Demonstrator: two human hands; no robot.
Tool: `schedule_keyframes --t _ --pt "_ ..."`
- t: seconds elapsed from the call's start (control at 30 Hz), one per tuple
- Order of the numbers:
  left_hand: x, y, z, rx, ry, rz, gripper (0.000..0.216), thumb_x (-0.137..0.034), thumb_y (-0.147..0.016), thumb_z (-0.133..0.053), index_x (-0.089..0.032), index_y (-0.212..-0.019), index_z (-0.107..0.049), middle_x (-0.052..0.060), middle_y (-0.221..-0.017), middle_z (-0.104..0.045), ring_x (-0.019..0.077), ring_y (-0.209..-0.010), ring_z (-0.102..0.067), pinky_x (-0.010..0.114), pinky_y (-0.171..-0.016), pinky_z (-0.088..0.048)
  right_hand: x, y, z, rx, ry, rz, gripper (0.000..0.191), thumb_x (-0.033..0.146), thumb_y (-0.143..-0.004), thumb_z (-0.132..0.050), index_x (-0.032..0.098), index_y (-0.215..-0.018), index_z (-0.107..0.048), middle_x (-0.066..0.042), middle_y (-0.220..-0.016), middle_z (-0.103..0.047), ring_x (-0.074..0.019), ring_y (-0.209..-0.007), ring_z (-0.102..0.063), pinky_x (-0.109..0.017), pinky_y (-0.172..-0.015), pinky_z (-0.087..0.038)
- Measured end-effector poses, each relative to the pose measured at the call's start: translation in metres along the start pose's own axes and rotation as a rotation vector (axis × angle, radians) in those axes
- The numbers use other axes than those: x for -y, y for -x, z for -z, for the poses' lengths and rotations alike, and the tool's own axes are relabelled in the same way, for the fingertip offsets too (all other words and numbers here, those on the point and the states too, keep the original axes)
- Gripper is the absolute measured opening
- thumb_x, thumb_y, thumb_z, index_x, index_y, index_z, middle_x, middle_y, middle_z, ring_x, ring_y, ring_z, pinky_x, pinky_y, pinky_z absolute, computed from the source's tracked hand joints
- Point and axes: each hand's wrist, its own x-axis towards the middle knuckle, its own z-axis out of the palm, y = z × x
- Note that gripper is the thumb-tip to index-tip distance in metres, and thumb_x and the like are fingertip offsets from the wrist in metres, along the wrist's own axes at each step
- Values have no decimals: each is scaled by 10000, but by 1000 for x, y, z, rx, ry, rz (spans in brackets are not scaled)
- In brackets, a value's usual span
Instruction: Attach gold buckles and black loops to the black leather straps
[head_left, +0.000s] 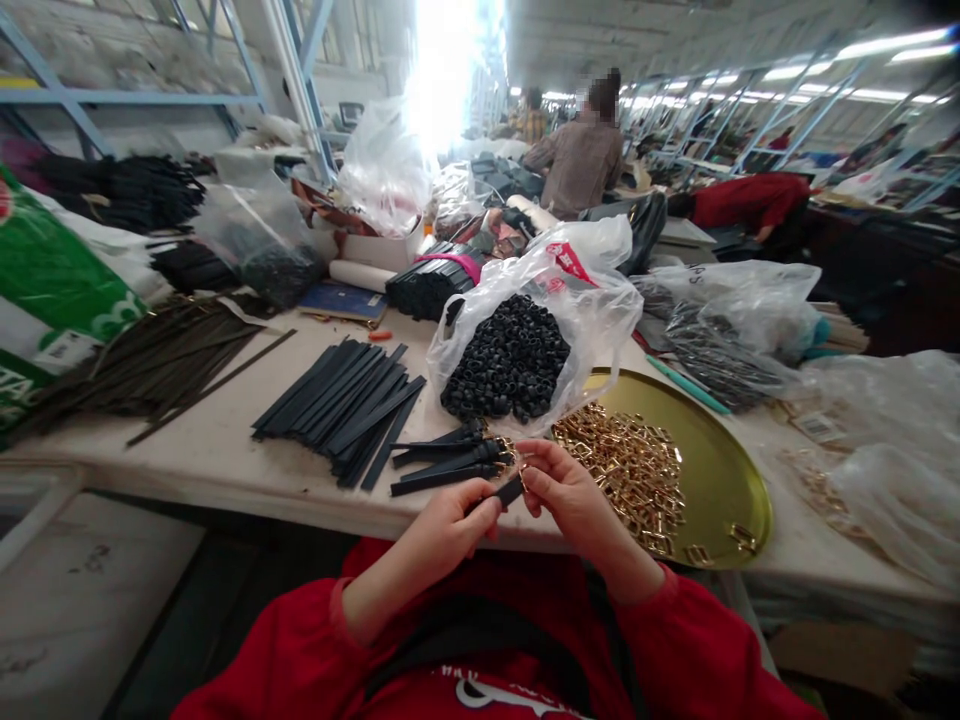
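Note:
Near the table's front edge, my left hand (463, 515) is closed on a short black strap (510, 491). My right hand (562, 485) pinches a small gold buckle (523, 477) at the strap's far end; the fingers partly hide it. Just beyond my hands lie several black straps with gold buckles (450, 468) on their ends. Left of these is a pile of plain black straps (337, 400). A clear plastic bag (592, 290) stands open behind, full of small black loops (510, 360). To the right, gold buckles (630, 470) are heaped on a round gold tray (724, 470).
Long dark brown strips (172, 360) lie at the left beside a green and white bag (60, 270). A blue notebook (343, 303) and a banded black bundle (431, 280) sit farther back. A teal tool (686, 384) and plastic bags (885, 440) are at the right. Other people (581, 150) work beyond.

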Motion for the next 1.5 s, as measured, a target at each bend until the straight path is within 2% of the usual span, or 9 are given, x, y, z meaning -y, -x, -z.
schedule_keyframes --t 0.2,0.33,0.53,0.7,0.87,1.0,1.13,1.37,1.5 --pt "-3 1 6 6 -126 -117 248 -303 -832 -408 -159 -700 -560 -28 -660 -521 104 -616 -449 198 -600 -357 -18 8 -8 -74 -114 -101 300 358 -609 -729 191 -834 -625 28 -652 -589 -54 -448 -437 -204 -438 -350" --pt "4 -1 2 -70 -91 -119 246 -299 -848 -387 -160 -740 -558 -8 -708 -570 124 -666 -499 212 -636 -379 -25 14 -20 -67 24 -36 283 369 -634 -707 179 -834 -643 44 -555 -542 -82 -490 -473 -229 -509 -384" --pt "9 3 -1 -140 -108 -51 189 -273 -829 -424 -166 -720 -536 -19 -642 -563 121 -612 -498 223 -603 -379 -23 13 -23 -238 96 82 239 395 -677 -668 181 -710 -568 50 -573 -516 -75 -481 -448 -224 -506 -368" --pt "13 3 -3 -127 16 -27 194 -337 -838 -450 -158 -819 -522 -9 -683 -585 100 -578 -496 204 -542 -378 -32 14 -25 -110 39 17 246 372 -680 -678 174 -769 -562 43 -626 -549 -76 -513 -463 -213 -505 -369" --pt "18 0 -6 -88 169 58 232 -393 -828 -467 -162 -838 -449 -38 -630 -555 44 -395 -362 167 -375 -271 -36 17 -22 -27 -96 -26 227 338 -709 -668 167 -817 -566 24 -691 -577 -88 -566 -503 -228 -549 -405" --pt "21 1 -7 -55 240 68 243 -399 -816 -488 -164 -836 -431 -46 -614 -545 35 -378 -360 156 -356 -256 -33 19 -20 109 -216 -132 218 290 -715 -672 166 -857 -562 20 -723 -591 -89 -592 -532 -242 -594 -431" --pt "22 2 -7 -71 231 78 237 -392 -812 -497 -162 -827 -439 -45 -606 -553 34 -376 -362 158 -365 -256 -32 21 -24 66 -162 -155 250 266 -669 -712 156 -811 -539 34 -704 -584 -79 -587 -535 -216 -572 -422" --pt "25 1 -6 -84 259 145 221 -374 -779 -502 -169 -745 -426 -56 -554 -529 31 -363 -338 155 -350 -226 -34 24 -24 -45 61 -45 286 432 -715 -632 161 -746 -545 26 -626 -590 -101 -555 -550 -247 -576 -448" --pt "26 2 -6 -48 295 159 240 -390 -764 -511 -167 -744 -427 -42 -575 -551 30 -364 -353 150 -347 -238 -37 24 -23 12 40 -112 300 466 -763 -553 167 -776 -531 27 -614 -567 -105 -544 -539 -258 -572 -445"
